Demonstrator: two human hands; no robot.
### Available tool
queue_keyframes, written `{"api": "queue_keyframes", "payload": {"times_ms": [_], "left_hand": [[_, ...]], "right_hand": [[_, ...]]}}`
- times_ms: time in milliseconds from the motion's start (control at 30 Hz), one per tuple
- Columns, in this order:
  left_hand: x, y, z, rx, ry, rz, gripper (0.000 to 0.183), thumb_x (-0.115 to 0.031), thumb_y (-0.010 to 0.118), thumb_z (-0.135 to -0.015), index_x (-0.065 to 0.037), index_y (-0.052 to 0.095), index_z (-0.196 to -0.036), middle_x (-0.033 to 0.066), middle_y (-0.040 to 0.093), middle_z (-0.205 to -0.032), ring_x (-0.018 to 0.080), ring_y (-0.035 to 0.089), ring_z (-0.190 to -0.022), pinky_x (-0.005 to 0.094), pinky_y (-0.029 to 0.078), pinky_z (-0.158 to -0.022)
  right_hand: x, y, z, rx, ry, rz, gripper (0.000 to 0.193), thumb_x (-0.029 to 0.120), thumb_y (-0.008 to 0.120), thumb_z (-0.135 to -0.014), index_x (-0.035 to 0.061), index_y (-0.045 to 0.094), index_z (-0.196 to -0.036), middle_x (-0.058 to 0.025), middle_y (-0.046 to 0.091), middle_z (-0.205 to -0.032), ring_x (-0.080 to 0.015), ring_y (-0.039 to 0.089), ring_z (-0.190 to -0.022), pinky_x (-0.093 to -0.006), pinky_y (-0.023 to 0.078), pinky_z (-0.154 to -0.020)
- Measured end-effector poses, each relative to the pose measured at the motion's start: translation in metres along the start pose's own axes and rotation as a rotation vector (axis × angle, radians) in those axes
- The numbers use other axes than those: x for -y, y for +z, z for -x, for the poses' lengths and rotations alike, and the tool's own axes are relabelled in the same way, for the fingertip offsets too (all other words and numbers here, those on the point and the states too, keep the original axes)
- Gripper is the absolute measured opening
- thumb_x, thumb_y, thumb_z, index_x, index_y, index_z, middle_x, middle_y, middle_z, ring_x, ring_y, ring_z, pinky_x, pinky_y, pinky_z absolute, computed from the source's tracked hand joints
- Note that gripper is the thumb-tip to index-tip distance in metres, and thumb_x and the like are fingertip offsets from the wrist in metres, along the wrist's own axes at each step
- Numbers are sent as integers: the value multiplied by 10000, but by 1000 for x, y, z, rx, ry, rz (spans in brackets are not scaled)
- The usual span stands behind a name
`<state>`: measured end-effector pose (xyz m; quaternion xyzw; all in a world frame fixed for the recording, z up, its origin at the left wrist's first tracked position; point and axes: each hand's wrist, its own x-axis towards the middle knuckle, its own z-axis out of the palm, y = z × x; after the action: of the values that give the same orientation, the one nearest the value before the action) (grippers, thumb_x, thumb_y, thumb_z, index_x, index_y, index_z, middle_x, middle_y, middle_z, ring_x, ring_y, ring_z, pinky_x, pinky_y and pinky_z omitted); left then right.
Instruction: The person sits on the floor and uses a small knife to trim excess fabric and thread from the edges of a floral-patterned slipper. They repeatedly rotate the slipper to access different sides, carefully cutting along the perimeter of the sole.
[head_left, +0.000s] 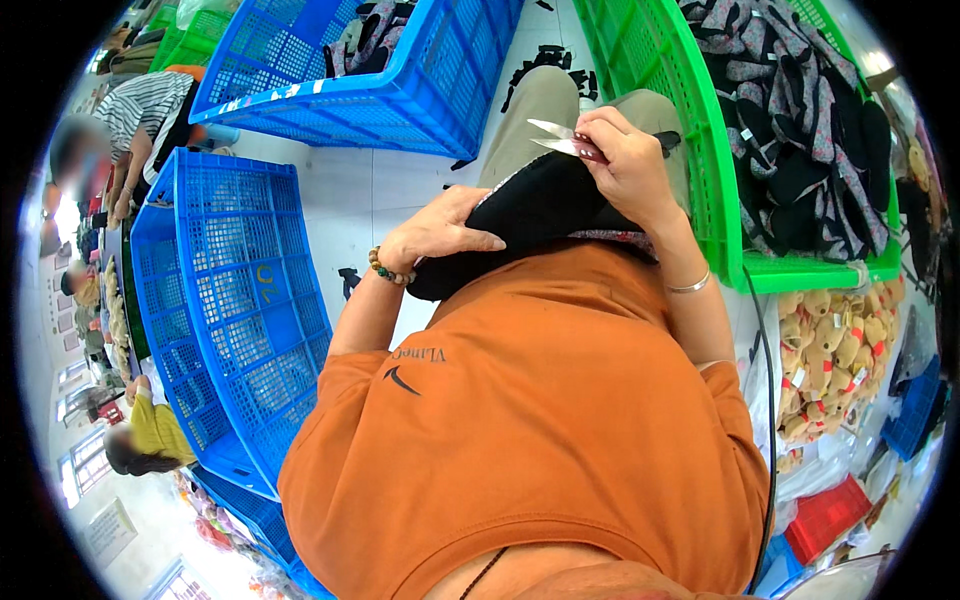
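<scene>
Black cloth (pixel 540 200) slanted up rightward mid-frame, its left edge pinched by the left hand (pixel 437 230), its upper end beside snips (pixel 580 149) gripped in the right hand (pixel 632 165).

The cloth (pixel 545 195) is black, the scissor handles (pixel 588 150) dark red, the shirt (pixel 540 400) orange.

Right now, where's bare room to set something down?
Freest: white floor between the left blue crate, upper blue crate and left hand, beside a small black scrap.

Crowded: strip between upper blue crate and green crate, strewn with black scraps; green crate, heaped with fabric pieces; between hands, the black piece.
</scene>
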<state>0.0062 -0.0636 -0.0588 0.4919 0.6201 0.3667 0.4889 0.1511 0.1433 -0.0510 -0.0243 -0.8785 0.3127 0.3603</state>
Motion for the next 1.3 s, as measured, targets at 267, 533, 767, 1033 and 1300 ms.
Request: {"api": "queue_keyframes", "payload": {"times_ms": [267,533,767,1033,1300], "left_hand": [[-2,-2,-3,64,-64,116,475,-85,713,-708,30,562,-1144,72,632,-1050,131,539,-959,284,427,-873],[4,3,-3,21,-15,120,512,-155,692,-689,-4,561,-1160,100,657,-997,161,578,-886,291,440,-824],[-6,5,-8,17,7,10,510,-220,697,-713,10,560,-1147,117,648,-1010,187,591,-893,303,443,-825],[-8,9,-39,-42,17,392,466,-233,670,-797,12,534,-1170,79,578,-1132,145,529,-1055,292,405,-926],[-13,11,-56,16,-7,488,396,-116,655,-807,25,548,-1162,69,611,-1081,111,575,-973,255,454,-878]], "right_hand": [[-9,-17,5,-204,617,-406,215,184,661,-832,-1,573,-769,-57,523,-634,-154,455,-557,-276,383,-523],[12,-39,23,96,352,38,321,279,720,-763,17,589,-894,-95,578,-801,-242,565,-651,-312,471,-620],[-3,-19,15,282,334,-188,204,158,677,-790,0,585,-881,-125,571,-761,-253,563,-648,-313,454,-602],[-5,-7,21,144,297,-186,165,124,655,-812,-18,575,-840,-102,535,-700,-193,490,-594,-281,416,-563],[-15,-14,36,-87,555,-451,157,145,617,-877,-3,593,-829,45,520,-672,-23,405,-608,-195,350,-530]]}}
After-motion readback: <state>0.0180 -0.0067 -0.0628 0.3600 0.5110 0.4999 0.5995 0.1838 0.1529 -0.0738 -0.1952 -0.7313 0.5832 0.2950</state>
